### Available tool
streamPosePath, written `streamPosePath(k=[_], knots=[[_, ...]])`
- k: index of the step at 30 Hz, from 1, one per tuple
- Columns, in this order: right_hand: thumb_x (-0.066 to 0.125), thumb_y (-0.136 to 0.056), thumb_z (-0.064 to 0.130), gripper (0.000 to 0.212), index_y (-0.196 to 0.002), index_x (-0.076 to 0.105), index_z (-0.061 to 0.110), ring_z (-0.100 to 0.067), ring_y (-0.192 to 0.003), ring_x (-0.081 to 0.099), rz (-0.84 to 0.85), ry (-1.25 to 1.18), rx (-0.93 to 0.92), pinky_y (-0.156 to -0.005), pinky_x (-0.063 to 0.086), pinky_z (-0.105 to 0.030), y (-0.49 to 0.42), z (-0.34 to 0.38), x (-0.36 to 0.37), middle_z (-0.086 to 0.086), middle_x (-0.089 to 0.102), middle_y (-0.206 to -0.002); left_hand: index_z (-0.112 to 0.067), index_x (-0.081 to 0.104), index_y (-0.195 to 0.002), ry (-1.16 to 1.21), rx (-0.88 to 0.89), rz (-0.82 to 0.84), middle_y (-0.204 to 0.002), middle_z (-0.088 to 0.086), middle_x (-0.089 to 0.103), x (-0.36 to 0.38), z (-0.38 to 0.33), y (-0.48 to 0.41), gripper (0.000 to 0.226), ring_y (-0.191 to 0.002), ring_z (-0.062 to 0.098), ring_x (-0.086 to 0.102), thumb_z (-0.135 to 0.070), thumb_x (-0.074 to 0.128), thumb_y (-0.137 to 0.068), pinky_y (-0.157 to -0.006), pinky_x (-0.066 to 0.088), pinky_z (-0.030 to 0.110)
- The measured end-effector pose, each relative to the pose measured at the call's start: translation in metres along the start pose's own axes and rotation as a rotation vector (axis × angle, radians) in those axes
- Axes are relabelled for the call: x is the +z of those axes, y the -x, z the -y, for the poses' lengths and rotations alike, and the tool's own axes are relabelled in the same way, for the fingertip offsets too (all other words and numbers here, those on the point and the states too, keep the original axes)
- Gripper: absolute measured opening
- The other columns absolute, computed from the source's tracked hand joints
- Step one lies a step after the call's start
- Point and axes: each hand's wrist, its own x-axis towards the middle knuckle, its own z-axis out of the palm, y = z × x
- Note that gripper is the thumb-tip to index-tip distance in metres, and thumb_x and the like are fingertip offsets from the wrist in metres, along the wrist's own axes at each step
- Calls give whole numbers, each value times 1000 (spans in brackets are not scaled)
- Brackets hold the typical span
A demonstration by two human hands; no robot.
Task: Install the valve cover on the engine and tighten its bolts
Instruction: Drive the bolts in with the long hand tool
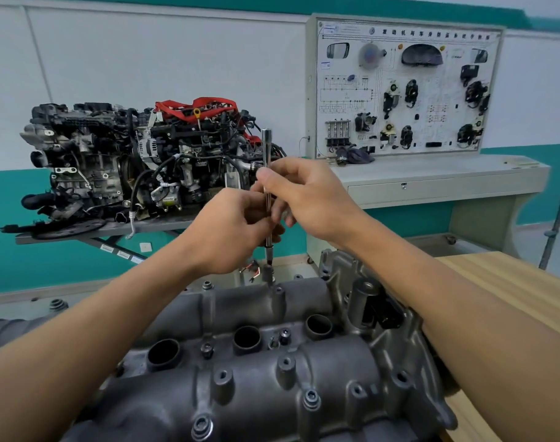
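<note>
The grey cast valve cover (256,387) lies on the engine in the lower middle, with three round plug wells and several bolts (311,399) along its ribs. A long chrome extension bar (266,145) stands upright with its socket end (268,272) on a bolt at the cover's far edge. My left hand (231,231) pinches the bar's lower shaft. Higher up, my right hand (304,193) pinches the same shaft with fingers and thumb.
A wooden bench top (508,282) lies to the right. Behind stand a display engine (138,161) on a metal stand and a white training board (403,87) on a grey cabinet. A ribbed black hose (7,330) lies at the left.
</note>
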Motion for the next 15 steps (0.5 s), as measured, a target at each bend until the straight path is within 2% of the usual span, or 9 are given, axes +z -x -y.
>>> streamPosePath(k=[1,3,4,6,8,9,11,13,15], knots=[[57,-100,21,19,-88,67,10,-11,-47,56,43,-22,-6,-43,45,-21,1,0,0,-4,70,-67,-4,73,-91,-11,7,34,-95,15,76,-2,0,0,15,-90,27,75,3,60,-96,-87,61,40],[56,-100,15,19,-85,67,10,-10,-44,54,37,11,-24,-44,45,-21,2,0,0,4,65,-56,-1,71,-92,-58,17,61,-97,21,72,0,0,1,7,-92,39,70,-5,65,-94,-86,58,49],[61,-97,16,20,-80,66,9,-11,-44,53,-6,50,-30,-45,45,-23,1,0,-1,5,62,-53,-2,72,-92,-91,6,53,-91,22,73,2,1,1,12,-84,40,69,-14,71,-93,-78,58,51],[75,-87,25,29,-70,59,8,-13,-49,52,-129,150,-39,-50,45,-28,0,-1,-1,-1,59,-57,-6,74,-90,-104,-19,-32,-72,11,74,6,3,1,20,-64,31,69,-25,79,-88,-63,58,44],[81,-79,36,36,-69,56,12,-10,-51,51,-190,201,-32,-52,46,-27,0,-1,-1,0,58,-61,-6,76,-87,-90,-31,-97,-75,9,77,5,5,0,12,-70,27,76,-18,77,-89,-70,63,46],[80,-80,38,34,-73,59,12,-8,-51,53,-168,178,-23,-52,47,-26,1,0,-1,1,62,-64,-7,77,-87,-84,-38,-84,-79,9,79,4,6,-1,9,-75,25,77,-14,74,-92,-75,63,48],[69,-91,32,25,-87,66,7,-8,-48,56,-59,76,-2,-50,49,-22,2,1,0,-3,71,-73,-11,75,-89,-24,-43,1,-88,9,79,2,3,-1,14,-84,22,78,-8,64,-98,-83,63,44],[57,-99,20,23,-89,68,3,-8,-44,54,16,39,-17,-46,46,-18,4,0,-1,3,70,-63,-10,72,-87,8,-32,77,-98,14,76,2,2,0,21,-92,24,76,0,59,-98,-87,62,37],[61,-97,18,24,-78,67,5,-8,-42,52,-17,70,-31,-45,44,-20,3,0,-1,0,65,-54,-9,71,-86,-64,-27,68,-90,15,74,4,4,0,12,-77,20,72,-8,66,-96,-78,62,36]])
